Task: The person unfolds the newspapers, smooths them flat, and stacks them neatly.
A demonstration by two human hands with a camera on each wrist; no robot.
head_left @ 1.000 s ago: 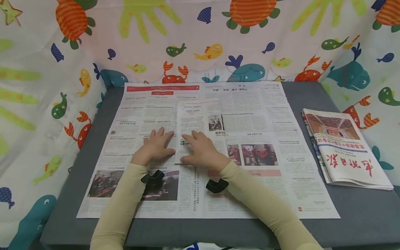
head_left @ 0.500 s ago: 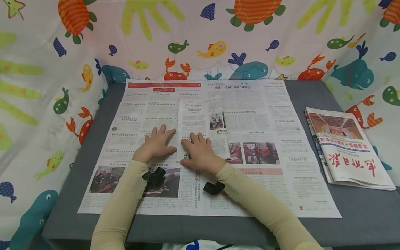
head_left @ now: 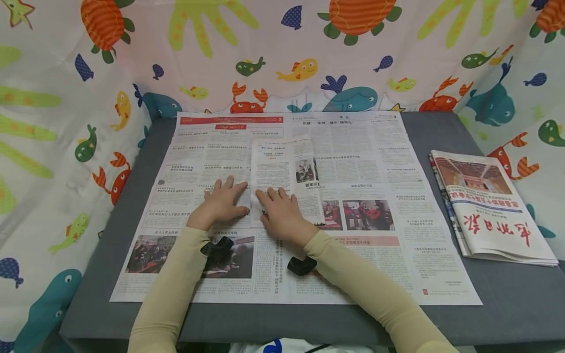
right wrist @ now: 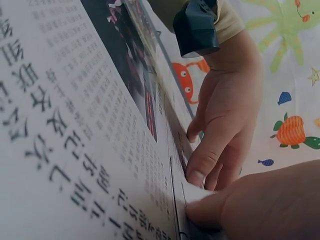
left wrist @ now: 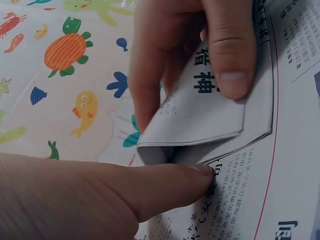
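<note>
Folded newspaper strip (head_left: 273, 169) laid over spread newspaper (head_left: 362, 171), directly under right hand (head_left: 284, 215); fingers spread across it, thumb rested on upper layer, nothing clenched. Left hand (head_left: 217, 205) placed just beside strip's left edge, fingers outstretched, thumb set at gap between parted layers. Paper judged light, limp, easily creased or torn; best taken by open edge between thumbs. Strip's near part covered by right hand. Folded newspapers (head_left: 490, 196) kept well right of right hand, on tabletop (head_left: 265, 323).
</note>
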